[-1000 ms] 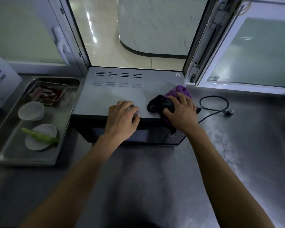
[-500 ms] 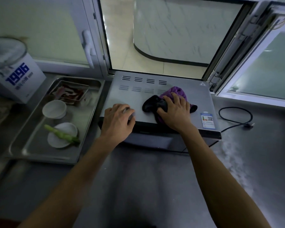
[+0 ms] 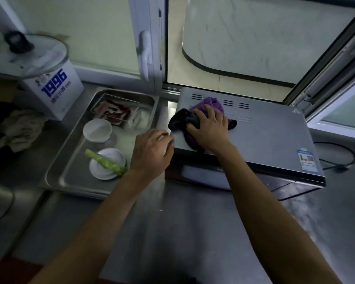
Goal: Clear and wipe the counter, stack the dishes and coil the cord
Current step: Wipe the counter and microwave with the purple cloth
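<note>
Pressing the cloth (image 3: 205, 111) flat on the oven (image 3: 264, 138) top with the right hand (image 3: 210, 128), fingers spread wide over the purple and black folds, probably to rub the metal near the vents. Bracing with the left hand (image 3: 152, 152) at the oven's front left corner, fingers curled over the edge, likely to stop the oven from sliding under the push. Whether this hand truly grips the edge or only rests there cannot be told.

Left of the oven, lying on the counter (image 3: 182, 232): a steel tray (image 3: 66, 181) with dishes not yet stacked. Inside it, a white bowl (image 3: 97, 131), a white plate (image 3: 107, 163) with a green stalk (image 3: 105, 161) across it, and a clear box (image 3: 116, 110) with red scraps at the far end. Further left of the oven, a white carton (image 3: 55, 93) with a glass lid (image 3: 29, 56) on top, and a crumpled rag (image 3: 21, 130) beside it.

Right of the oven, resting loose on the counter: the black cord (image 3: 344, 158), not coiled yet, its plug end near the oven's side. Behind the oven, an open window (image 3: 234, 42).
</note>
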The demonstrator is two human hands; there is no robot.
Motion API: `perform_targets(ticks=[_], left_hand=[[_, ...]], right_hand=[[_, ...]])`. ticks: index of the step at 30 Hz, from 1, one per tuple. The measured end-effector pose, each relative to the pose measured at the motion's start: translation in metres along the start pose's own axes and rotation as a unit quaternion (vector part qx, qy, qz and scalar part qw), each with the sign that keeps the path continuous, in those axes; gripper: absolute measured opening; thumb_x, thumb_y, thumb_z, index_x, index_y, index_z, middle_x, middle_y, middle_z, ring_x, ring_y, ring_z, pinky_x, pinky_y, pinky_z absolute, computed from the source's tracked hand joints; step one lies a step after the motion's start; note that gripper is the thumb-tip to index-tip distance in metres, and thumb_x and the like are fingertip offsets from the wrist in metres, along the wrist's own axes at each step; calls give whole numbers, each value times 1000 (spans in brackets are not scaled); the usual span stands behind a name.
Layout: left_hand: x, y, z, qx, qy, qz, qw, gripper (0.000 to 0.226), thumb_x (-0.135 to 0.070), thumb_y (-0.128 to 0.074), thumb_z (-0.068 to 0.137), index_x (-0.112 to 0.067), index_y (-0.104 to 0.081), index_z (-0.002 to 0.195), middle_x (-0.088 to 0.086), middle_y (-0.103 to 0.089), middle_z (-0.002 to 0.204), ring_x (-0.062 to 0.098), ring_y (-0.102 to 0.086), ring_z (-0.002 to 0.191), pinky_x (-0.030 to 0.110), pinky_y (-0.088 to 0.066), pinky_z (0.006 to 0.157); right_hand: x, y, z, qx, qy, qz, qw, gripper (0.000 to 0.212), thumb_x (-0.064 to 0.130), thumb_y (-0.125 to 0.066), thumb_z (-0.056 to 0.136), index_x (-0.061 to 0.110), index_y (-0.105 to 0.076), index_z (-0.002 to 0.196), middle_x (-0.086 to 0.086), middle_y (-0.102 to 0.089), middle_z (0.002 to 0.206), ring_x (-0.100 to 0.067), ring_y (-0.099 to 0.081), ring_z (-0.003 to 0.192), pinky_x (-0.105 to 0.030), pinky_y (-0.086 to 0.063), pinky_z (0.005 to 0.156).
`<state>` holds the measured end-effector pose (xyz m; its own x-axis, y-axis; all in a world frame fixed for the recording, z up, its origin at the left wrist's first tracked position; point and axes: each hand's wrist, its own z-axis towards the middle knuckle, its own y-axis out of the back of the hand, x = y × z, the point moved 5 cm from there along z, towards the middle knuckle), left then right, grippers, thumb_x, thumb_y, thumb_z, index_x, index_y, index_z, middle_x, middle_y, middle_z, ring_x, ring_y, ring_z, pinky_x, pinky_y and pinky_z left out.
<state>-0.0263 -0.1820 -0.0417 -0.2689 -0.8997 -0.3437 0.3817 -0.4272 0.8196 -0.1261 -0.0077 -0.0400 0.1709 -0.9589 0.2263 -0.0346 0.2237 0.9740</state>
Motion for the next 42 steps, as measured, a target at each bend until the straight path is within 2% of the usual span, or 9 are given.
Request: perform_targets(ticks=[10, 16, 22, 27, 35, 42], left_hand=[[5, 7, -2, -8, -19, -34, 999, 14, -25, -60, 88, -15, -69, 89, 0, -65, 91, 24, -61, 90, 45, -47, 75], [-17, 0, 7, 12, -30, -36, 999, 18, -31, -59, 87, -16, -67, 94, 1, -60, 95, 23, -58, 92, 43, -48, 78], [-64, -20, 19, 35, -65, -31, 997, 25, -31, -64, 86, -15, -68, 105, 1, -61, 106, 24, -56, 101, 44, -49, 82], [-110, -50, 27, 100, -91, -11, 991, 33, -36, -60, 89, -16, -67, 114, 0, -60, 119, 23, -54, 112, 46, -47, 90], [-197, -93, 33, 109, -121, 6, 987, 37, -41, -48, 90, -17, -68, 111, -4, -62, 118, 22, -55, 111, 45, -44, 91], [-231, -112, 35, 115, -114, 28, 986, 31, -38, -55, 90, -18, -68, 111, -4, -61, 118, 21, -55, 111, 43, -44, 92]], right_hand=[[12, -4, -33, -20, 21, 21, 999, 62, 60, -44, 90, 32, -39, 147, -5, -25, 160, -33, -19, 146, -51, -13, 119], [-11, 2, -56, -38, 5, 28, 999, 65, 61, -42, 87, 33, -42, 145, -5, -28, 159, -32, -23, 145, -50, -16, 118], [-67, 15, -66, -46, -42, 29, 998, 63, 59, -47, 89, 33, -41, 145, -5, -27, 160, -31, -22, 146, -50, -15, 120], [-132, 33, -74, -49, -77, 34, 995, 63, 58, -49, 90, 33, -39, 147, -3, -26, 161, -30, -21, 147, -48, -15, 120], [-227, 53, -97, -64, -111, 39, 991, 65, 60, -46, 86, 33, -41, 146, -4, -28, 160, -31, -25, 145, -48, -18, 120], [-263, 59, -104, -61, -103, 54, 991, 62, 55, -49, 89, 32, -40, 146, -4, -24, 161, -33, -20, 146, -51, -18, 118]])
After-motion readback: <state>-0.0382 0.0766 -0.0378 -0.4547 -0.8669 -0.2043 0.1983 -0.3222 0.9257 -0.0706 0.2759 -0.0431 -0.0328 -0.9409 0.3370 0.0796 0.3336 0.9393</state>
